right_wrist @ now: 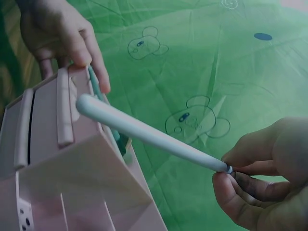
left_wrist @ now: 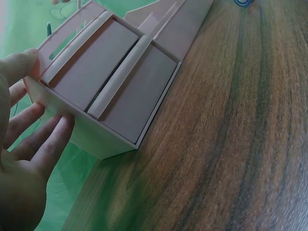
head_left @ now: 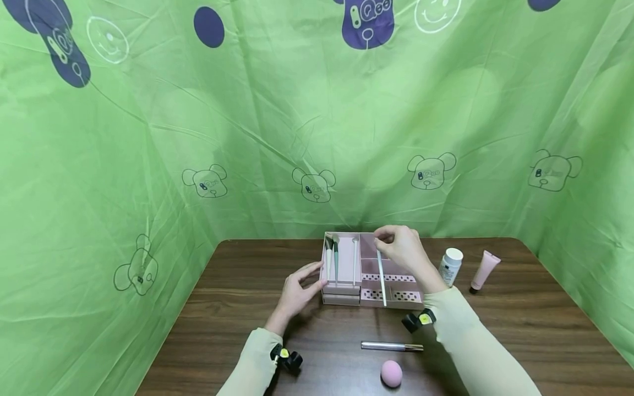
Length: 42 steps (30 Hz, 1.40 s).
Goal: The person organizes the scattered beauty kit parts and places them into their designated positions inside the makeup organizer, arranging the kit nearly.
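Note:
My right hand (head_left: 403, 250) pinches a white-handled makeup brush (head_left: 382, 280) near one end; in the right wrist view its pale handle (right_wrist: 149, 134) slants toward the box, and the head is hidden by the fingers. Under it stands a pink cosmetics organizer (head_left: 342, 300) with two drawers and several compartments. With fingers mostly straight, my left hand (head_left: 297, 294) touches the organizer's left side, thumb at the front edge, as the left wrist view shows. Inside the left tray lie a brush with a green handle (head_left: 336, 268), a white brush (head_left: 329, 265) and a thin white one (head_left: 355, 261).
To the right stand a white bottle (head_left: 450, 267) and a pink tube (head_left: 484, 271) with a dark cap. Nearer me, a silver pen-like stick (head_left: 391, 346) and a pink makeup sponge (head_left: 391, 374) lie on the wooden table (head_left: 223, 308). Green cloth (head_left: 277, 121) hangs behind.

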Available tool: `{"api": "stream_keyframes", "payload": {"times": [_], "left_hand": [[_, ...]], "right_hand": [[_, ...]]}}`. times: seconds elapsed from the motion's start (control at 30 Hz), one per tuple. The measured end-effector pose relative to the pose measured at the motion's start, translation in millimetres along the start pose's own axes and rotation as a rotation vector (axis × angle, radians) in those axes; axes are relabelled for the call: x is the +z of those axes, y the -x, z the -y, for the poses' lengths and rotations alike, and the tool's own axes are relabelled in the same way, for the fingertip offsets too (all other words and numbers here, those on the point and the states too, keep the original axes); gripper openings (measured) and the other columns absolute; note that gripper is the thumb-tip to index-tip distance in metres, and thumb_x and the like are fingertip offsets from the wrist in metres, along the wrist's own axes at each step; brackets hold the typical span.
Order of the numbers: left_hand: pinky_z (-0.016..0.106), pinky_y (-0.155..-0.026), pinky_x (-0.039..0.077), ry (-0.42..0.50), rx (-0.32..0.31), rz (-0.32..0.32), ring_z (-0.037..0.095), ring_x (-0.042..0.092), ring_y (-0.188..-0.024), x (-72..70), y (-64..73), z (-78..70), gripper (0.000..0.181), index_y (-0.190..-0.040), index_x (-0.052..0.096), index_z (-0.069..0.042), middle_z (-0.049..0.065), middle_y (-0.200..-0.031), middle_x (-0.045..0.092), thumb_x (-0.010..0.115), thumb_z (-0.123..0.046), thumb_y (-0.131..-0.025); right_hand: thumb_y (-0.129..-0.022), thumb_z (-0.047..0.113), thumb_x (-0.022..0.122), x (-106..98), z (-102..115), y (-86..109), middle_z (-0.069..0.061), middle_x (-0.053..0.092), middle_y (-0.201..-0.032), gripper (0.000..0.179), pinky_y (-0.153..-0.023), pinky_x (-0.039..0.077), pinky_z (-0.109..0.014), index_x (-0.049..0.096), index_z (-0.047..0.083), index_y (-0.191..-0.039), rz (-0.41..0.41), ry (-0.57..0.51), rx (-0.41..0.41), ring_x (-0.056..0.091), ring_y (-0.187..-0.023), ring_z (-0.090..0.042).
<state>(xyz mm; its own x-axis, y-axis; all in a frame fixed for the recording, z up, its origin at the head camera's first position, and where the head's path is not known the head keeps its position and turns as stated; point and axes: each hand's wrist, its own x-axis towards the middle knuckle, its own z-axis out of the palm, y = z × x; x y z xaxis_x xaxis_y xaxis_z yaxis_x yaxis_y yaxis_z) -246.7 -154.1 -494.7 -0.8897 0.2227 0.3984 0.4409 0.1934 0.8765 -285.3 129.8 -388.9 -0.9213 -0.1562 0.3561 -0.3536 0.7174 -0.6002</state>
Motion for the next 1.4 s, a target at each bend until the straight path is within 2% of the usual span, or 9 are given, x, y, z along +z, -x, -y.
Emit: {"api": "stream_keyframes", "payload": {"times": [0.2,0.33,0.5,0.63,0.8,0.97,1.2,1.3,1.4], "left_hand": [[0.061,-0.098,0.047,0.007,0.039,-0.005,0.043,0.059,-0.115,0.7,-0.5,-1.6,0.046,-0.128,0.057,0.009,0.028,-0.132,0.056,0.072,-0.003,-0.086],[0.061,-0.097,0.047,-0.001,0.052,-0.008,0.044,0.059,-0.115,2.4,-1.6,6.4,0.046,-0.128,0.057,0.01,0.029,-0.132,0.056,0.072,-0.003,-0.087],[0.058,-0.098,0.049,-0.03,0.048,-0.037,0.04,0.061,-0.114,4.8,-3.3,27.5,0.047,-0.129,0.059,0.004,0.024,-0.132,0.058,0.074,-0.007,-0.086],[0.049,-0.1,0.052,-0.03,0.011,-0.05,0.03,0.063,-0.115,3.9,-3.0,33.6,0.047,-0.129,0.063,-0.008,0.014,-0.132,0.061,0.077,-0.015,-0.084],[0.046,-0.101,0.052,-0.026,0.006,-0.048,0.024,0.064,-0.115,3.1,-2.7,34.5,0.047,-0.129,0.064,-0.013,0.007,-0.132,0.062,0.077,-0.022,-0.085],[0.05,-0.1,0.051,-0.001,0.004,-0.043,0.026,0.063,-0.115,3.2,-3.2,35.4,0.047,-0.129,0.064,-0.013,0.008,-0.132,0.062,0.078,-0.021,-0.084],[0.054,-0.101,0.05,0.006,-0.039,-0.038,0.031,0.061,-0.118,4.6,-2.5,36.3,0.047,-0.129,0.063,-0.009,0.013,-0.135,0.059,0.077,-0.013,-0.084],[0.057,-0.102,0.048,-0.002,-0.044,-0.032,0.035,0.06,-0.119,4.9,-2.8,32.3,0.048,-0.13,0.061,-0.004,0.017,-0.136,0.057,0.075,-0.01,-0.085],[0.059,-0.102,0.046,-0.001,-0.039,-0.017,0.036,0.059,-0.119,3.3,-2.0,19.8,0.049,-0.131,0.059,0.001,0.02,-0.137,0.056,0.074,-0.009,-0.086]], "right_hand": [[-0.086,0.021,0.07,6.5,14.4,-11.4,0.001,0.075,-0.088,0.015,-0.07,0.056,-0.034,0.075,0.017,-0.099,0.018,-0.023,0.015,0.069,-0.075,-0.013],[-0.086,0.02,0.069,11.3,21.9,-18.2,0.0,0.075,-0.088,0.016,-0.074,0.057,-0.036,0.075,0.015,-0.1,0.021,-0.035,0.012,0.07,-0.078,-0.015],[-0.086,0.019,0.068,18.3,26.8,-26.3,-0.001,0.076,-0.09,0.017,-0.076,0.057,-0.038,0.075,0.014,-0.1,0.018,-0.042,0.015,0.07,-0.079,-0.017],[-0.086,0.02,0.069,23.8,29.5,-33.4,-0.001,0.076,-0.091,0.016,-0.08,0.057,-0.038,0.075,0.015,-0.1,0.024,-0.045,0.027,0.07,-0.081,-0.017],[-0.086,0.019,0.069,31.1,30.2,-43.0,0.0,0.075,-0.092,0.016,-0.086,0.054,-0.04,0.075,0.016,-0.1,0.016,-0.044,0.04,0.07,-0.082,-0.018],[-0.085,0.018,0.07,39.6,27.8,-50.4,-0.001,0.075,-0.094,0.017,-0.089,0.053,-0.04,0.075,0.015,-0.101,0.018,-0.057,0.082,0.069,-0.084,-0.019],[-0.086,0.017,0.068,46.3,24.9,-55.5,-0.002,0.075,-0.096,0.018,-0.085,0.056,-0.039,0.074,0.015,-0.103,0.013,-0.086,0.145,0.068,-0.088,-0.021],[-0.086,0.015,0.068,46.9,23.9,-57.4,-0.003,0.075,-0.096,0.019,-0.083,0.057,-0.038,0.074,0.014,-0.103,-0.012,-0.095,0.143,0.068,-0.087,-0.022],[-0.086,0.014,0.067,48.4,23.1,-59.8,-0.004,0.074,-0.096,0.02,-0.082,0.058,-0.037,0.073,0.012,-0.104,-0.028,-0.106,0.128,0.068,-0.087,-0.022]]}}
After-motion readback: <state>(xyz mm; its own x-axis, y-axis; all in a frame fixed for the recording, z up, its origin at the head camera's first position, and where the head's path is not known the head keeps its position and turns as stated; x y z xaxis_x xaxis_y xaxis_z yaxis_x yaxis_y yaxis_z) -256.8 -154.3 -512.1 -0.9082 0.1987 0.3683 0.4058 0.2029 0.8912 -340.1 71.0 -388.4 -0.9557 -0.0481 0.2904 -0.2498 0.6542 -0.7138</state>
